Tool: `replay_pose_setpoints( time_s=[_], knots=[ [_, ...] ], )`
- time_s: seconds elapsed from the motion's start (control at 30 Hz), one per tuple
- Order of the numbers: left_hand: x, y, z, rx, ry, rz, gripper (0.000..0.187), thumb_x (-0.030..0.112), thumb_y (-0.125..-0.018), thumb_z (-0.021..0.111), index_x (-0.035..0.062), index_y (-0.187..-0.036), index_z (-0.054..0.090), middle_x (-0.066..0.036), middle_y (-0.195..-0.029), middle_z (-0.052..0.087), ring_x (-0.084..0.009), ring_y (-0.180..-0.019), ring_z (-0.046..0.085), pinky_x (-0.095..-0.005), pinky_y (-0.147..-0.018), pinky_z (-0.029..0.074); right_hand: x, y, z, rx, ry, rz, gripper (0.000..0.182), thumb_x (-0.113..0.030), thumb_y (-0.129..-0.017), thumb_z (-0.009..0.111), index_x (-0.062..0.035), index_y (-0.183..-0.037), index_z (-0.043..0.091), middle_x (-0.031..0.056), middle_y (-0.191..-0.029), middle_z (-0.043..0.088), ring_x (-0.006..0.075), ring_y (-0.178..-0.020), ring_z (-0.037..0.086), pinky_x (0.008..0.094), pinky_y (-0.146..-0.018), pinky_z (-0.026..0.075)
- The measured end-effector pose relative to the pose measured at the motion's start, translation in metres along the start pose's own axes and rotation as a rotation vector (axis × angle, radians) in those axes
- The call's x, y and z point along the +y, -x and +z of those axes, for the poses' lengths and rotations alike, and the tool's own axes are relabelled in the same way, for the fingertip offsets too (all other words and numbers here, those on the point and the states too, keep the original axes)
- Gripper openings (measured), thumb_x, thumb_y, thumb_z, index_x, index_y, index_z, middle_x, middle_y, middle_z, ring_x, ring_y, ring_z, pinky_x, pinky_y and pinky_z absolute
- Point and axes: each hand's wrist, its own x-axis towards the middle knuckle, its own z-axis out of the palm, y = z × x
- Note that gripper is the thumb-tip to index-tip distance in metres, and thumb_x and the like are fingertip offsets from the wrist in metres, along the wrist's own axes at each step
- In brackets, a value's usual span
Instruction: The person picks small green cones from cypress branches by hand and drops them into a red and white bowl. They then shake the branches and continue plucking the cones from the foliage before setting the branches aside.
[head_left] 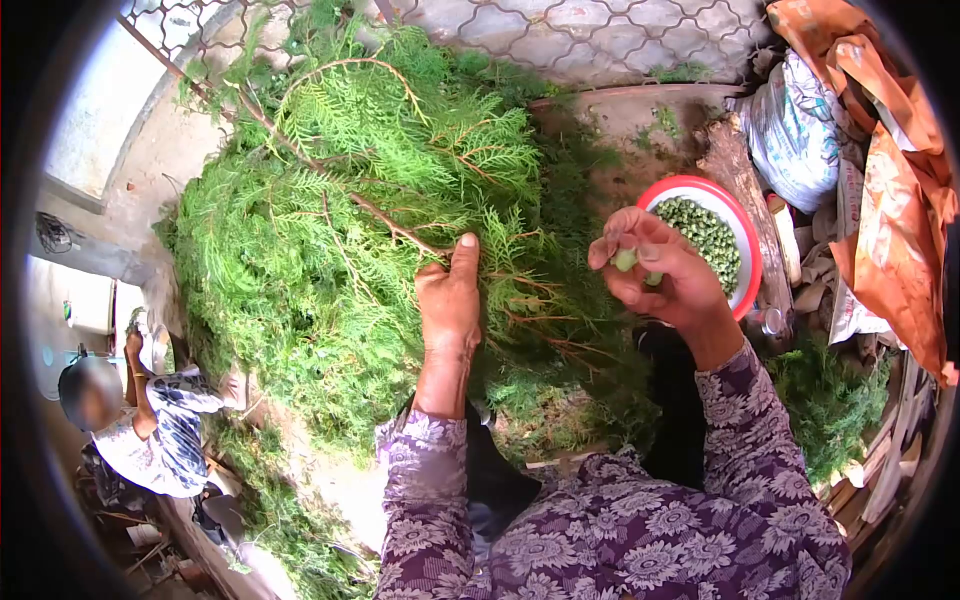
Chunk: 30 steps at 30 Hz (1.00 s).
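My left hand (pixel 450 305) is closed around the woody stem of a leafy evergreen branch (pixel 375 210), its thumb pointing up along the stem. Feathery green sprays of the branch spread out to the left and above that hand. In my right hand (pixel 670 265), the curled fingers hold small green cones (pixel 626 260). That hand is over the near-left side of a white basin with a red rim (pixel 752 225). Inside the basin lies a heap of small green cones (pixel 705 235).
At the left, another person (pixel 150 430) sits with an arm raised. A metal lattice (pixel 600 30) runs along the back. White sacks (pixel 795 130) and orange sacking (pixel 890 220) are at the right, by a log (pixel 735 165). Cut greenery (pixel 825 400) covers ground near me.
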Motion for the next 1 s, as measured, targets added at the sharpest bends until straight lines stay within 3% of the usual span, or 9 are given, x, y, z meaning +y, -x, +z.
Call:
replay_pose_setpoints(
  time_s=[0.13,0.3,0.47,0.6,0.67,0.77,0.8,0.9,1.0],
  knots=[
    [-0.002,-0.001,-0.002,-0.033,-0.017,-0.024,0.024,0.024,-0.083,0.064,0.0006,-0.078,0.058,0.0,-0.066,0.054,-0.0073,-0.056,0.043,-0.0216,-0.051,0.037,0.001,0.001,0.001,0.055,0.102,0.093,0.014,-0.016,-0.088,0.049,-0.004,-0.095,0.051,0.0069,-0.085,0.056,0.0061,-0.055,0.045,0.0162,-0.042,0.03],
    [-0.01,-0.004,-0.003,0.053,-0.069,-0.061,0.04,0.036,-0.079,0.067,0.002,-0.083,0.046,0.003,-0.06,0.042,-0.0075,-0.056,0.038,-0.021,-0.051,0.036,0.018,-0.006,0.002,0.101,0.842,0.103,0.018,-0.017,-0.085,0.056,0.0003,-0.084,0.059,-0.0018,-0.067,0.054,0.0051,-0.058,0.046,0.0207,-0.05,0.036],
    [-0.031,-0.017,-0.012,0.154,-0.106,0.11,0.045,0.045,-0.078,0.065,0.0074,-0.075,0.041,0.005,-0.059,0.035,-0.0066,-0.055,0.033,-0.0212,-0.049,0.032,0.025,-0.001,0.01,-0.161,1.053,0.119,0.017,-0.017,-0.079,0.061,-0.0003,-0.079,0.061,0.0072,-0.063,0.053,0.0082,-0.059,0.049,0.026,-0.055,0.04],
    [-0.003,0.002,-0.003,0.057,-0.005,-0.017,0.039,0.045,-0.081,0.061,0.0075,-0.074,0.05,0.004,-0.06,0.039,-0.0066,-0.056,0.032,-0.023,-0.049,0.028,0.037,0.002,0.023,-0.087,1.205,-0.072,0.015,-0.016,-0.072,0.066,-0.0029,-0.077,0.059,0.01,-0.067,0.056,0.0219,-0.058,0.055,0.032,-0.055,0.042],
    [-0.004,0.002,0.0,0.016,0.054,-0.018,0.038,0.044,-0.082,0.06,0.0075,-0.074,0.053,0.004,-0.061,0.041,-0.0069,-0.056,0.032,-0.0237,-0.048,0.027,0.049,0.004,0.025,-0.049,1.339,-0.184,0.014,-0.014,-0.071,0.065,-0.0033,-0.075,0.057,0.0101,-0.067,0.054,0.0234,-0.058,0.055,0.0337,-0.053,0.043],
    [-0.005,-0.001,0.006,0.012,0.41,-0.121,0.037,0.043,-0.083,0.059,0.006,-0.085,0.056,-0.003,-0.078,0.057,-0.0131,-0.066,0.051,-0.0284,-0.062,0.046,0.063,0.004,0.026,-0.016,1.581,-0.325,0.012,-0.011,-0.069,0.061,-0.0048,-0.071,0.051,0.0094,-0.066,0.05,0.0247,-0.058,0.055,0.0356,-0.05,0.043],
    [-0.006,-0.003,0.001,-0.02,0.421,-0.191,0.04,0.045,-0.082,0.058,0.0058,-0.092,0.056,-0.006,-0.089,0.059,-0.0178,-0.078,0.056,-0.0341,-0.074,0.049,0.066,0.004,0.027,-0.024,1.693,-0.35,0.011,-0.008,-0.068,0.059,-0.0058,-0.069,0.048,0.0087,-0.066,0.048,0.0244,-0.058,0.055,0.0358,-0.049,0.044],
    [-0.006,-0.006,0.0,-0.006,0.467,-0.328,0.05,0.051,-0.081,0.056,0.006,-0.101,0.052,-0.01,-0.1,0.056,-0.0253,-0.088,0.055,-0.0401,-0.08,0.046,0.069,0.004,0.033,-0.064,1.837,-0.421,0.012,-0.006,-0.066,0.059,-0.007,-0.067,0.046,0.0062,-0.063,0.045,0.0217,-0.058,0.053,0.0326,-0.045,0.041],
    [-0.007,-0.008,0.0,0.023,0.491,-0.353,0.043,0.047,-0.084,0.054,0.0086,-0.101,0.051,-0.008,-0.095,0.057,-0.0222,-0.079,0.054,-0.0357,-0.065,0.048,0.076,0.003,0.03,-0.101,1.928,-0.457,0.011,-0.007,-0.064,0.055,-0.0078,-0.067,0.045,0.0059,-0.064,0.044,0.0203,-0.057,0.053,0.0313,-0.045,0.042]
  ],
)
